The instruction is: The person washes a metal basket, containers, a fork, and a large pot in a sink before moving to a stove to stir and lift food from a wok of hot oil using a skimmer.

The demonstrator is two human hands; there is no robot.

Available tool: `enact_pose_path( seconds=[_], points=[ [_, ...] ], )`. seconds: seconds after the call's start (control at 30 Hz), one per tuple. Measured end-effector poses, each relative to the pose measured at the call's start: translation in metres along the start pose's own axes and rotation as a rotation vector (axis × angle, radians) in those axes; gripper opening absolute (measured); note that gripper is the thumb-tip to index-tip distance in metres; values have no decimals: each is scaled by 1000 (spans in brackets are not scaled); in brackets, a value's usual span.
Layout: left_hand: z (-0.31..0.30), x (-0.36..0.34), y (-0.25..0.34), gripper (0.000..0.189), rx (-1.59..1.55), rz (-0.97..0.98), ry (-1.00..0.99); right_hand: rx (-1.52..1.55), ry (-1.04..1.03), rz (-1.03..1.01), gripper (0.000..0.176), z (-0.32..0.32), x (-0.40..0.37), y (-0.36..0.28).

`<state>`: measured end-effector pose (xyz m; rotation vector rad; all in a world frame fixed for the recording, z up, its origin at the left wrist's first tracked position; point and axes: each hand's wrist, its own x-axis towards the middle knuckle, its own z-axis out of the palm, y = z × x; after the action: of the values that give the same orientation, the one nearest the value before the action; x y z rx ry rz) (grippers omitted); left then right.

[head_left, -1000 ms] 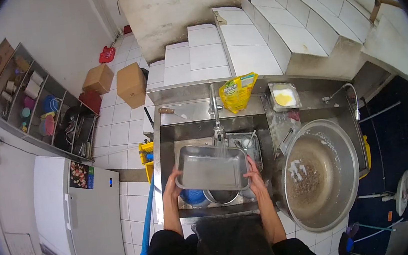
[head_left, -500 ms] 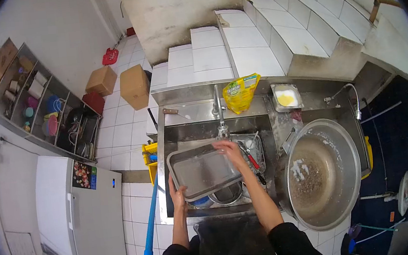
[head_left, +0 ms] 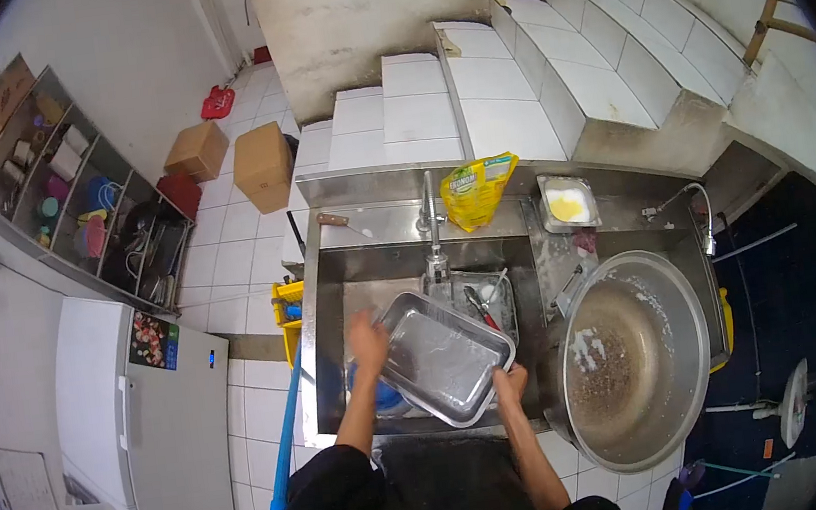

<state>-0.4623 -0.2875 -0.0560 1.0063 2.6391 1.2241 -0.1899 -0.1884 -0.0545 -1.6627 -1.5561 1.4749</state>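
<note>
Sink station, seen from above.

- The rectangular stainless-steel tray (head_left: 445,357) is sitting skewed over the steel sink basin (head_left: 352,292), one corner pointing far-right toward the chrome tap (head_left: 431,222). A second ago it was lying square and level right under that tap, so it is being swung round and drawn nearer the person.
- The grips are changing too. The left hand (head_left: 370,345) is now lying against the tray's far-left rim. It is motion-blurred, so I cannot tell whether its fingers are clamping or only pressing. The right hand (head_left: 510,382), which was up on the far rim half a second ago, is now curling round the near-right corner, fingers pinching the rim.
- The tray is being carried clear of the basin floor, above a blue round bowl (head_left: 374,397).
- The small steel basket of utensils (head_left: 485,297) is staying put just beyond the tray.
- Reading: the tray is mid-turn, still in hand, not set down anywhere.
</note>
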Motion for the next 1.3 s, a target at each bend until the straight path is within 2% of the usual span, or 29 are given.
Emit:
enact_pose_path(
  seconds=[0.07,0.1,0.13,0.17,0.23,0.27,0.3,0.33,0.37,0.4,0.43,0.47,0.5,0.53,0.57,0.6,0.63,0.67,0.7,0.73,0.8,0.83,0.87,1.0,1.3],
  points=[
    [45,-5,27,28,69,221,-11,435,140,106,29,8,-12,5],
    [70,-14,38,35,97,124,-177,508,196,200,22,6,-33,-22],
    [90,-25,49,41,128,27,-339,617,147,150,18,23,-7,50],
    [101,-33,61,41,125,32,-338,572,134,198,19,25,-10,64],
    [114,-45,72,53,270,249,-251,521,109,245,20,29,-21,55],
    [115,-42,70,53,271,245,-246,543,144,380,20,18,-40,22],
    [116,-34,67,56,315,151,-194,572,182,512,24,15,-46,0],
    [118,-32,63,60,358,60,-153,579,185,515,24,21,-39,3],
    [134,-43,55,60,359,63,-168,624,171,446,25,26,-32,14],
    [150,-59,51,56,234,181,-240,667,158,376,25,29,-29,26],
    [161,-64,47,53,108,307,-300,566,159,409,27,33,-27,32],
    [147,-59,49,53,116,329,-306,589,166,410,27,36,-33,26],
    [127,-52,46,46,153,229,-191,676,198,374,29,37,-43,20],
    [131,-48,43,40,238,210,-132,768,259,327,31,32,-47,11],
    [138,-42,38,34,321,187,-76,505,311,443,39,25,-51,6],
    [157,-53,28,28,457,276,-86,493,167,558,45,26,-57,14],
    [160,-51,33,27,53,376,-301,538,59,636,51,32,-43,23],
    [138,-56,60,35,69,560,-406,248,121,558,53,65,-23,93],
    [145,-49,36,42,207,415,-546,95,195,452,49,128,22,172],
    [148,-49,17,42,267,480,-546,356,345,440,49,87,-25,99],
    [149,-52,5,43,339,656,-371,287,35,526,47,38,-44,58],
    [155,-55,13,43,347,702,-329,373,152,568,47,31,-53,59],
    [163,-57,20,43,323,779,-370,417,191,546,51,31,-59,54],
    [175,-66,41,44,146,935,-512,437,224,430,64,38,-76,55],
    [174,-54,29,46,-70,1008,-709,472,9,332,84,30,-66,45]
  ],
)
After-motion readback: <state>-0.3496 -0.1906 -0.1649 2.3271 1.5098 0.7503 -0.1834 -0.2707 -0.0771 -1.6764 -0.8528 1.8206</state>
